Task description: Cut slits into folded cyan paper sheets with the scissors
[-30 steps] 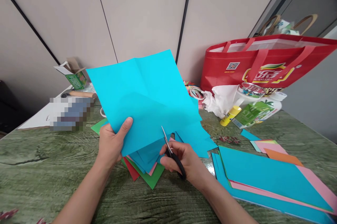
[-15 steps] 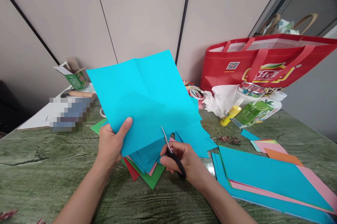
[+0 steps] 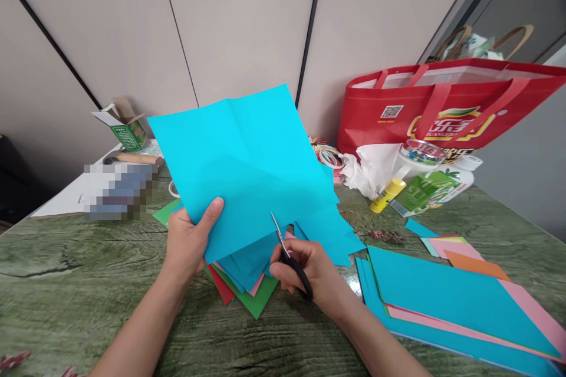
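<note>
My left hand (image 3: 190,241) grips the lower left edge of a large creased blue paper sheet (image 3: 247,164), holding it up above the table, thumb on its front. My right hand (image 3: 309,274) is closed round black-handled scissors (image 3: 289,259), whose blades enter the sheet's bottom edge near its middle. Under both hands lies a loose heap of cut paper pieces (image 3: 247,288) in blue, green, red and pink.
A stack of blue, pink and orange sheets (image 3: 455,300) lies at the right on the green table (image 3: 66,288). Behind it stand a red tote bag (image 3: 446,105), a yellow glue stick (image 3: 387,194), tissue, a jar and tape rolls. An open small box (image 3: 126,126) sits at the back left.
</note>
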Available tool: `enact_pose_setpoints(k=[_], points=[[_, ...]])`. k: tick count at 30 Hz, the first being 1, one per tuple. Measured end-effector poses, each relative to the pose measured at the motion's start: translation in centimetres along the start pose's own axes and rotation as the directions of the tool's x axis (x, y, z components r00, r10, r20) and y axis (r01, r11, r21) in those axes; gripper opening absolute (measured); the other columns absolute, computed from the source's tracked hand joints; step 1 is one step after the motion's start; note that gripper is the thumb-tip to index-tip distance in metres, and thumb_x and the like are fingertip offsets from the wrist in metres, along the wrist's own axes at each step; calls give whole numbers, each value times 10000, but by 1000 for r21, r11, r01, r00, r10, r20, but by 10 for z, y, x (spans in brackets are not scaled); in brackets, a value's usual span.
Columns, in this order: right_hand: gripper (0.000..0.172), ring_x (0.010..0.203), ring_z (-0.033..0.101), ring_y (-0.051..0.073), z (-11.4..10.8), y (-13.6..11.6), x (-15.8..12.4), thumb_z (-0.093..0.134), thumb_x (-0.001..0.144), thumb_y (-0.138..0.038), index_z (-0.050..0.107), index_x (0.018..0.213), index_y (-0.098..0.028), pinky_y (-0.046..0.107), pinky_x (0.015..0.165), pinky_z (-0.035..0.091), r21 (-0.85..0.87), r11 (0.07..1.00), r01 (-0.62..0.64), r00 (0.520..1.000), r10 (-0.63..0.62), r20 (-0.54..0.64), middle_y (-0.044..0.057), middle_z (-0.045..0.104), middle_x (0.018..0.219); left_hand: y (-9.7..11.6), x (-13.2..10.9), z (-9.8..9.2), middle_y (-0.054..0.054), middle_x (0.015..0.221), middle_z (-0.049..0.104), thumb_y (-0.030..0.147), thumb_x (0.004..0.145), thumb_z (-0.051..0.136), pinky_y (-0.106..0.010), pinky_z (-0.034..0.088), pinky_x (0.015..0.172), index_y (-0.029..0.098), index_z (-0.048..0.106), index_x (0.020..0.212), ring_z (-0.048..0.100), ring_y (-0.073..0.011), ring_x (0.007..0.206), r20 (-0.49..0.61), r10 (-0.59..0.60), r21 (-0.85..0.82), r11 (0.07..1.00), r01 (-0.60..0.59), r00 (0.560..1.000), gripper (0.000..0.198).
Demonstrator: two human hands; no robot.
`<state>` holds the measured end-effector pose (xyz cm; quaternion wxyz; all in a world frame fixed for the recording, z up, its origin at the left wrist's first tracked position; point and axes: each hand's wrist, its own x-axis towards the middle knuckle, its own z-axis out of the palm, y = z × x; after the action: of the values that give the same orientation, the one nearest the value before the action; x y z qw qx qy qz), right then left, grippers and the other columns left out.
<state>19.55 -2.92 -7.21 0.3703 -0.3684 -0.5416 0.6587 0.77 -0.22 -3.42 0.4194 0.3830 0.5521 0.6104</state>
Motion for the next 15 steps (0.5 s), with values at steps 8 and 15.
enact_pose_setpoints(k=[8,15], points=[[234,449,391,87,-3,4,0,651,685,-373,559,756,-170,239,455,310,29,1000,-11,1000,11,2,-46,443,513,-1,0,0,-69,989,683,346,599,695,-355,570,575,182,656,834,635,-292,834,30,-8,-38,999,9,1000,289],[280,572,458,124,-1,-2,-1,703,626,-352,546,773,-172,254,531,350,48,998,-32,999,33,-17,-6,515,678,-3,-4,2,-76,1025,669,365,616,676,-386,559,636,178,649,869,621,-302,870,152,-39,2,999,39,988,315]])
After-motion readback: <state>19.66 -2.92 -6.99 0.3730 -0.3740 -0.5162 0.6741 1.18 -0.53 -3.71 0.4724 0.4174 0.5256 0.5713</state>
